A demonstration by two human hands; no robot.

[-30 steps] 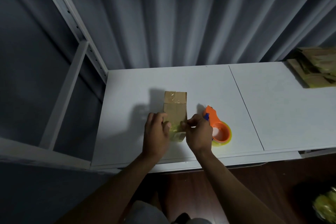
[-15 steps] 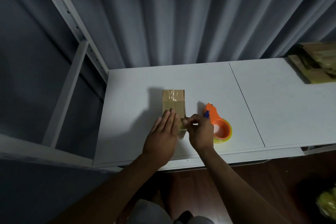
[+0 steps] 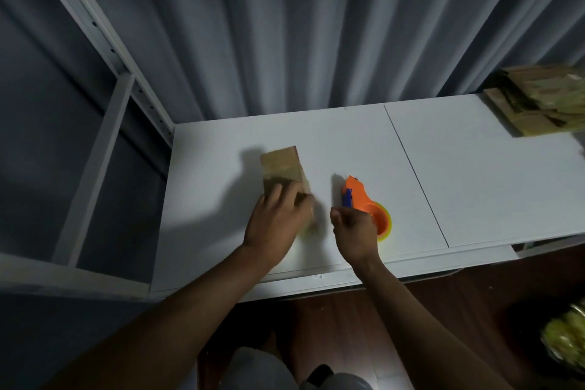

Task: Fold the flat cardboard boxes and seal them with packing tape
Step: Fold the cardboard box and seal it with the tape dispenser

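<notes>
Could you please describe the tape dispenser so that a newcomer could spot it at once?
On the white table, look just beyond the right hand, right of the small cardboard box. The tape dispenser is bright orange with a blue part, the only vivid thing there.

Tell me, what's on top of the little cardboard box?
The left hand lies flat on the box, covering its near end. Whatever lies beneath the hand is hidden.

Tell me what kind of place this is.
Probably a small home packing station rather than a warehouse. A white table stands against grey curtains over a wooden floor, with a tape dispenser, a small cardboard box under the left hand, and a stack of flat cardboard waiting.
</notes>
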